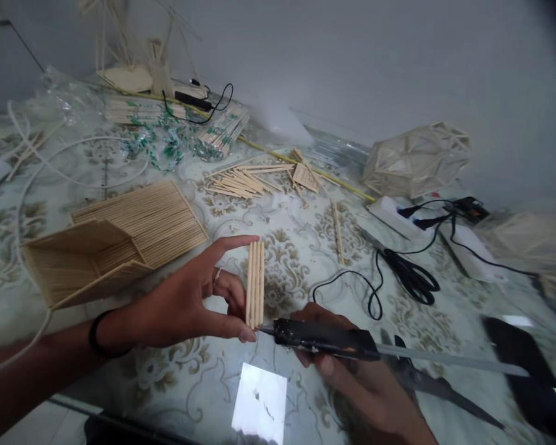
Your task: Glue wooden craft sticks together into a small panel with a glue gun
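Note:
Between the thumb and fingers of my left hand (194,293) stands a small bundle of wooden sticks (255,284), held upright side by side. My right hand (347,377) is wrapped round a black hot glue gun (327,339), with a pale glue stick (454,358) sticking out of its back. The gun's nozzle is at the lower end of the sticks, close to my left thumb; whether it touches them I cannot tell.
A box-like stick structure (134,241) lies at left. Loose sticks (243,182) are spread behind my hands. Black scissors (410,275) and a white power strip (398,217) with cables are at right. A geometric stick frame (417,159) stands at the back right.

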`<state>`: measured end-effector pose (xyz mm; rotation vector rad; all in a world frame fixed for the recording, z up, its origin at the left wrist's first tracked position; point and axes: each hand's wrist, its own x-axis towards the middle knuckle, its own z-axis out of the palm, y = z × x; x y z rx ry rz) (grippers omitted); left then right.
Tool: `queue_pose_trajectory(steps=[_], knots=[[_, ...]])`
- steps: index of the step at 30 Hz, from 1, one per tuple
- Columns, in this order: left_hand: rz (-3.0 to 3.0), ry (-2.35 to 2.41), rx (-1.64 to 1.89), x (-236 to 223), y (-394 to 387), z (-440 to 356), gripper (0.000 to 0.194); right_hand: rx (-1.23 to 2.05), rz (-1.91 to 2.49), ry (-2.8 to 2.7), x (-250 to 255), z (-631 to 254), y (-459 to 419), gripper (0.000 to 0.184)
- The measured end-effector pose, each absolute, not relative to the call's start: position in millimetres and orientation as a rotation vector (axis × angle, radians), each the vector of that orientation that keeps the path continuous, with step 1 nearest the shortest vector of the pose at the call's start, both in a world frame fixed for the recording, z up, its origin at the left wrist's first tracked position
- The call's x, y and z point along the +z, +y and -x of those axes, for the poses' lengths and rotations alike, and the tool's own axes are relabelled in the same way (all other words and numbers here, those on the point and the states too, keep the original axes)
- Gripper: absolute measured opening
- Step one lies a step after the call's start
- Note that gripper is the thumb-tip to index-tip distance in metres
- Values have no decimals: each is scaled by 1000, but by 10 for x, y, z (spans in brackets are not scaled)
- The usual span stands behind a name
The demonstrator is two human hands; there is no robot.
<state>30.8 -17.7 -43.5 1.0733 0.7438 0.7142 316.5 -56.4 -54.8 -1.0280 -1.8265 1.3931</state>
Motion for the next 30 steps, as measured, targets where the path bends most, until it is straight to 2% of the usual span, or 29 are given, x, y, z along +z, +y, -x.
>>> queue_pose_trajectory(steps=[8,17,30], knots=[[-1000,693,702,-450,-174,-310,107,1532,1076,-1752,-584,-3166,-534,50],[-1065,645,687,-479,-194,-297,104,1397,1189,-1753,-652,-3197,-600,51],[-1160,673,655,-477,-212,-268,103,1373,1167,-1771,-636,-3158,-572,51]])
